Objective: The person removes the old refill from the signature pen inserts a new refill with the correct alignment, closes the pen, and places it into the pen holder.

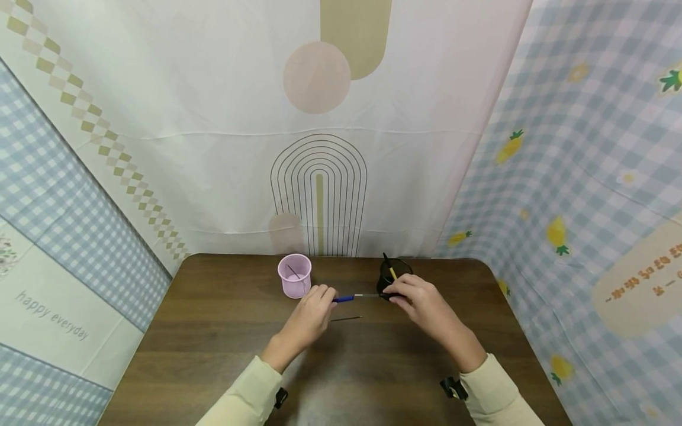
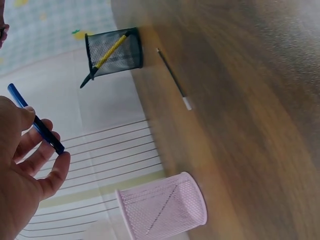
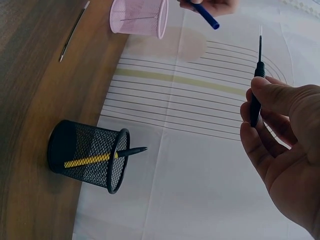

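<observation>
My left hand (image 1: pixel 314 307) pinches a blue pen barrel (image 2: pixel 44 131) between thumb and fingertips. In the right wrist view the end of this barrel facing the right hand looks hollow. My right hand (image 1: pixel 421 299) grips a black pen front section (image 3: pixel 257 100), and a thin ink refill (image 3: pixel 260 47) with a clear end sticks out of it. The refill (image 1: pixel 366 295) points toward the blue barrel in the head view, roughly in line with it. Both hands are held above the wooden table.
A pink mesh pen cup (image 1: pixel 295 290) with a thin refill inside stands at the back left. Behind my right hand is a black mesh pen cup (image 3: pixel 85 152) holding a yellow and black pen (image 3: pixel 90 160). A loose dark refill (image 1: pixel 346 319) lies on the table (image 1: pixel 213 343).
</observation>
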